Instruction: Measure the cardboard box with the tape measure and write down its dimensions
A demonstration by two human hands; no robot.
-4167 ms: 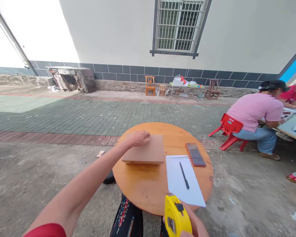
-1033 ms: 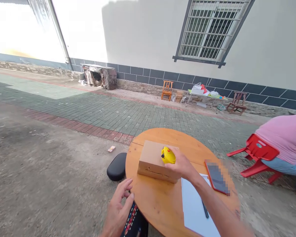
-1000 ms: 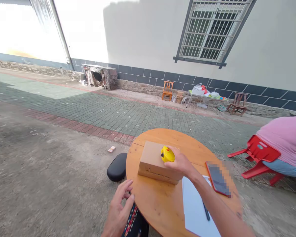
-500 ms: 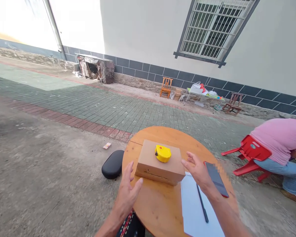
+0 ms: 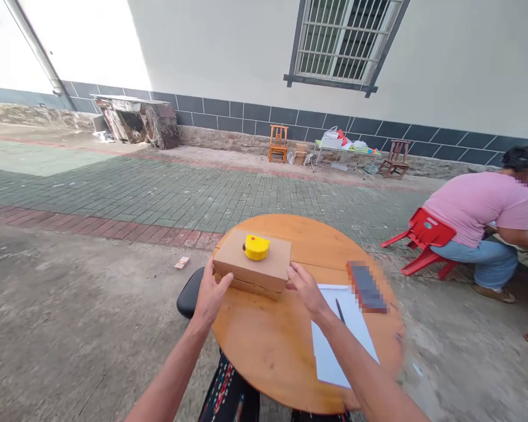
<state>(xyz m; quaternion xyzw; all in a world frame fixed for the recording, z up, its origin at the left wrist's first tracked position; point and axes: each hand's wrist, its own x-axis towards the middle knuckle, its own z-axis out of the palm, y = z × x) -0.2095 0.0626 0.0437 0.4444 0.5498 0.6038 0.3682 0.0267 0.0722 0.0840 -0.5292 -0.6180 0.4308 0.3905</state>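
Note:
A brown cardboard box (image 5: 229,251) sits on the round wooden table (image 5: 264,351), toward its far left. On top of the box lies a yellow tape measure (image 5: 256,248). My left hand (image 5: 211,293) grips the box's left end, its thumb against the near side. At the right end, my right hand (image 5: 305,287) presses its curled fingers to the box, so the box is held between both hands. To the right of my right hand are white sheets of paper (image 5: 330,346) with a black pen (image 5: 340,310) on them.
A phone (image 5: 367,287), partly blurred, lies on the table's right. Left of the table is a black oval case (image 5: 189,296). A person in a pink shirt (image 5: 475,205) sits on a red plastic chair (image 5: 431,228) at the right. Wooden chairs (image 5: 278,143) stand along the far wall.
Both hands have closed in from apart and taken hold of the box's two ends. The box, tape measure still on top, sits farther left on the table. The view has also shifted.

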